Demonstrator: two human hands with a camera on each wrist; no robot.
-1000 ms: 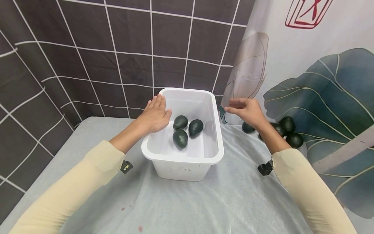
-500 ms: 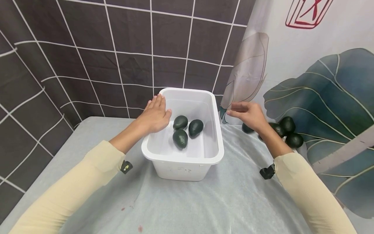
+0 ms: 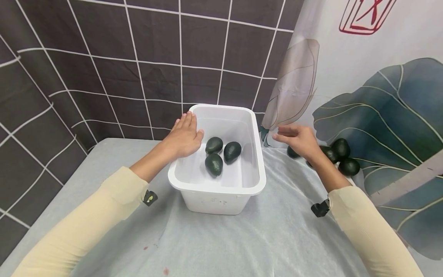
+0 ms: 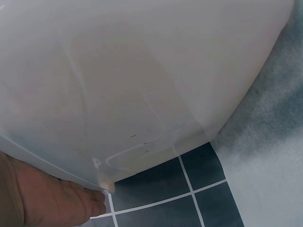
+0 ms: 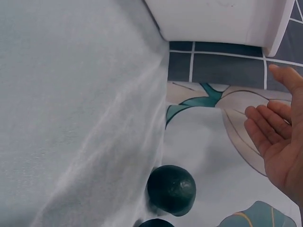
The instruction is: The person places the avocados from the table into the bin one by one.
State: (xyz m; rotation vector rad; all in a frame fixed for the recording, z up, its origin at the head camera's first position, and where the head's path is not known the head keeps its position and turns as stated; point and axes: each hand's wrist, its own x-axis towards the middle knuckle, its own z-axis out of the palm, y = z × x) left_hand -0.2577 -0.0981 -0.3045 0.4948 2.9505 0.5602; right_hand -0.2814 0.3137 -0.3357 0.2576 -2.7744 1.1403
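Observation:
A white plastic tub (image 3: pixel 216 201) stands on the cloth, with three dark green avocados (image 3: pixel 232 152) lying on its floor. My left hand (image 3: pixel 185 137) rests flat on the tub's left rim, fingers straight and pointing toward the back; in the left wrist view it shows low beside the tub wall (image 4: pixel 128 85). To the right of the tub, my right hand (image 3: pixel 300 141) hovers with nothing in it, its fingers loosely bent and thumb apart. Below and beside that hand lie several more avocados (image 3: pixel 340 147), some partly hidden behind the forearm. One avocado (image 5: pixel 172 190) shows whole in the right wrist view.
A pale grey cloth (image 3: pixel 214 246) covers the table. Behind it hangs a dark curtain (image 3: pixel 152 42) with a white grid, and on the right a white curtain (image 3: pixel 325 77) with large leaf prints. Black camera mounts sit on both wrists.
My right hand has drifted right and slightly down, away from the tub and closer to the loose avocados. My left hand and the avocados in the tub have stayed put.

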